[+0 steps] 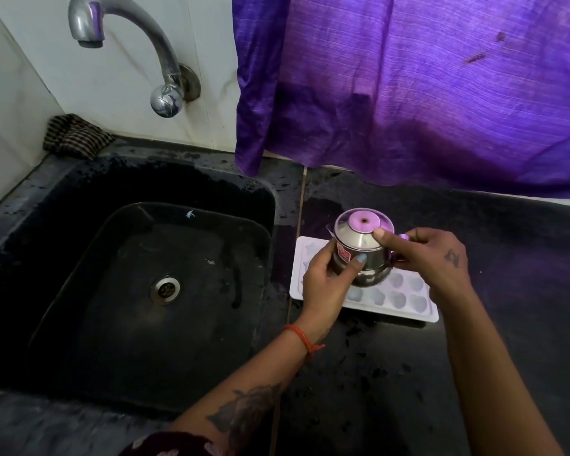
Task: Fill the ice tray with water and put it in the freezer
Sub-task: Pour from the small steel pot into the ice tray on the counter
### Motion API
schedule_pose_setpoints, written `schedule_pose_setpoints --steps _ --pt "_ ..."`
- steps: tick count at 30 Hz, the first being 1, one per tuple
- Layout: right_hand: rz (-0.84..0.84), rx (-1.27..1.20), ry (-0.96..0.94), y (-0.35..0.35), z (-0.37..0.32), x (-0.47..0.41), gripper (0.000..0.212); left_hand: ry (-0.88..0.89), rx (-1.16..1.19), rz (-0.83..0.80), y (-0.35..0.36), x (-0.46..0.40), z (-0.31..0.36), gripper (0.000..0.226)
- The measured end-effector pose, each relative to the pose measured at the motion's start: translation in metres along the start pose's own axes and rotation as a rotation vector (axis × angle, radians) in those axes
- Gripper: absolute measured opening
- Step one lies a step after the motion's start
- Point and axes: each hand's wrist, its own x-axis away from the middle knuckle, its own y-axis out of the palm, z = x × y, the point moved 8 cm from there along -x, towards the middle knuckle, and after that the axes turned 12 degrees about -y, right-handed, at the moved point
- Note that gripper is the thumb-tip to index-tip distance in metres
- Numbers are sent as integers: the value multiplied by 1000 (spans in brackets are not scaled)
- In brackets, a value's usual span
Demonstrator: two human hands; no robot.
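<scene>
Dim scene; daylight glows through the purple fabric curtain [425, 87], tinting the curved chrome tap [125, 34] violet; wide-angle edges bend.

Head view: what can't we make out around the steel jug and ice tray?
- Ice tray: its middle cells are hidden by the steel jug and both hands; water level unreadable.
- Jug contents: only its outside shows.
- Jug handle: covered by the right hand.
- Red sticker beside the left hand: print too small.
- Freezer: not in view.

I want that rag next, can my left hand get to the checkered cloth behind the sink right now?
Probably not yet: the left hand is gripping the steel jug over the ice tray. Once freed, nothing blocks the way across the sink to the cloth.
</scene>
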Motion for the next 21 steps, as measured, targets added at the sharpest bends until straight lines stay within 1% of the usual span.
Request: schedule_pose_setpoints --steps 4,8,10,17,21 --pt "42 -59 6 -6 2 3 40 2 -47 1 5 1 1 64" --pt "50 -12 13 -15 4 5 39 -19 -47 -46 13 1 -3 42" --pt "49 27 23 -19 8 5 43 -32 -54 -68 18 2 -6 38" --pt "34 146 1 -29 9 5 46 -59 -91 -93 30 3 -15 44" --pt "36 174 -2 -31 11 4 54 -82 -83 -107 33 1 -21 44"
